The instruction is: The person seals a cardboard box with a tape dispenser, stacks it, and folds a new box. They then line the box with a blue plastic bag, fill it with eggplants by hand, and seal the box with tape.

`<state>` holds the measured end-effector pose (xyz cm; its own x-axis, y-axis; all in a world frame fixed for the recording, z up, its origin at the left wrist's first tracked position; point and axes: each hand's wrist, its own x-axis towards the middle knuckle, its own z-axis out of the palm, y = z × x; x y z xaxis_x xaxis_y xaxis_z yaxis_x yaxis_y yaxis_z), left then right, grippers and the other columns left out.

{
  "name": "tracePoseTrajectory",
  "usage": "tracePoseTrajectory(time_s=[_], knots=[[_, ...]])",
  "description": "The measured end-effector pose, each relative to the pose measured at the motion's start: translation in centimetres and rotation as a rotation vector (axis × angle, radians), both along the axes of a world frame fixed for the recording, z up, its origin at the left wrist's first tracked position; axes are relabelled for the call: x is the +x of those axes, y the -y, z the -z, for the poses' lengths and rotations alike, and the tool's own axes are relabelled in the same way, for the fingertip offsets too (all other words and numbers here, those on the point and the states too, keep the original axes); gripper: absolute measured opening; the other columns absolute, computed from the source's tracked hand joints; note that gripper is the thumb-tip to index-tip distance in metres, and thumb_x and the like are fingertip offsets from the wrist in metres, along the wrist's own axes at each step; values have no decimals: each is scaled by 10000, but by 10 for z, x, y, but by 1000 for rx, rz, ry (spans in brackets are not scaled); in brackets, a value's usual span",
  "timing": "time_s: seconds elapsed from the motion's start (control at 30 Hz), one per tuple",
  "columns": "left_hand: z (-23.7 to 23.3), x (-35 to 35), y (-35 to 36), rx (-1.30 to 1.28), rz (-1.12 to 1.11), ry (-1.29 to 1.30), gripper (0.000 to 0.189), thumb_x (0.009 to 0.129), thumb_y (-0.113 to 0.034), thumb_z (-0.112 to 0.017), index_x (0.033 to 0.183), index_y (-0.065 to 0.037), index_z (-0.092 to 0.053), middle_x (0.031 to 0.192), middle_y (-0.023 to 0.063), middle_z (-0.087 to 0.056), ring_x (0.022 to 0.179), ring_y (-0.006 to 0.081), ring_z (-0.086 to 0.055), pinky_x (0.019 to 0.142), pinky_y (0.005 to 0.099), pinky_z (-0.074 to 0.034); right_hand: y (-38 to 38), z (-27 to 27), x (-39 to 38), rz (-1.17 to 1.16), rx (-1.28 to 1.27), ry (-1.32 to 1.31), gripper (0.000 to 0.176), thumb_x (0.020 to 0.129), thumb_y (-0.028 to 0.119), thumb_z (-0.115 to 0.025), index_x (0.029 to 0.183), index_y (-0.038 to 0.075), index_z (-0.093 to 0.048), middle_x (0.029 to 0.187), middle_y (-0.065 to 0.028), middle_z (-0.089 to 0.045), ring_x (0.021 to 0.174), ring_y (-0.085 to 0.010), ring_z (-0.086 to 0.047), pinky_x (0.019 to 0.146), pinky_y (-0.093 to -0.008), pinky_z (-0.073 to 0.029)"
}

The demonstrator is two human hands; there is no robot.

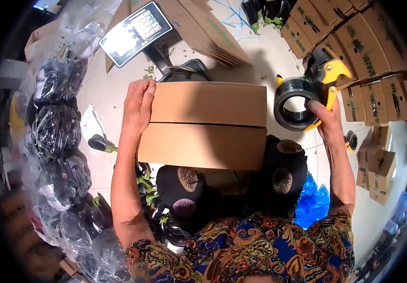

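A brown cardboard box (203, 146) stands in front of my knees, its two top flaps folded together with a thin seam between them. My left hand (139, 101) rests on the box's upper left corner, fingers close together against the cardboard. Off the box's right side, my right hand (325, 118) grips a yellow and black tape dispenser (331, 70). The dispenser carries a roll of dark tape (281, 113), and my thumb lies by the roll's rim. Dispenser and box are apart. No tape shows on the seam.
Behind the box is a scale with a lit display (137, 33), beside flattened cardboard (203, 33). Plastic bags of eggplants (57, 127) line the left. Stacked cartons (364, 52) stand at the right. A blue plastic bag (313, 200) lies by my right knee; a loose eggplant (100, 143) lies left.
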<state>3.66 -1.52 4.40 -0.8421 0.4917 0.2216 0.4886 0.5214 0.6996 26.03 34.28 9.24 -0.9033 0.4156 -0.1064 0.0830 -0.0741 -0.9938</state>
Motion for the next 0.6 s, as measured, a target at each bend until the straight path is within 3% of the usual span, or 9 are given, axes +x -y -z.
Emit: tracePoseTrajectory(time_s=[0.13,0.23,0.3,0.43,0.47,0.53,0.6], knots=[[8,-2,5,60,26,-20,235,974,-197,-505,1101,-20,-593,1032,151,-570,987,302,-563,884,343,-443,58,-39,-33,-193,347,-159,737,688,59,-797,1326,29,-431,1170,-94,-601,1132,-177,-550,961,-331,-455],[14,-5,9,56,36,-93,234,971,-204,-506,1099,-31,-596,1035,154,-570,995,312,-559,887,361,-446,98,-55,-57,-455,402,-133,627,699,84,-836,1207,24,-474,1109,-111,-640,1038,-183,-613,888,-308,-499],[18,-3,11,61,19,-52,241,968,-228,-505,1101,-48,-595,1027,155,-567,1005,320,-555,887,375,-449,108,-32,-76,-613,552,-146,637,711,83,-819,1225,-1,-452,1073,-113,-648,985,-190,-627,866,-300,-491],[21,-2,14,80,24,-102,236,968,-206,-506,1128,-56,-592,1044,153,-562,1012,304,-558,893,359,-448,118,-39,-82,-629,840,-93,594,698,130,-838,1137,16,-456,953,-180,-650,904,-264,-672,761,-327,-523],[21,-3,14,78,33,-147,231,967,-186,-509,1140,-56,-591,1052,153,-561,1012,297,-559,895,352,-448,122,-45,-82,-615,907,-64,569,715,143,-828,1134,28,-460,940,-193,-656,891,-329,-675,738,-349,-527],[23,0,16,61,2,-264,239,964,-157,-510,1169,-59,-581,1074,166,-558,1024,312,-561,885,358,-458,130,-47,-80,-601,935,-79,575,718,158,-829,1144,39,-462,941,-190,-664,890,-349,-674,737,-361,-528],[1,12,16,206,-3,-329,242,972,-192,-515,1146,-39,-586,1093,152,-562,1038,282,-568,866,339,-465,135,-52,-80,-615,967,-62,591,713,175,-837,1158,58,-466,964,-196,-668,907,-364,-672,748,-374,-526]])
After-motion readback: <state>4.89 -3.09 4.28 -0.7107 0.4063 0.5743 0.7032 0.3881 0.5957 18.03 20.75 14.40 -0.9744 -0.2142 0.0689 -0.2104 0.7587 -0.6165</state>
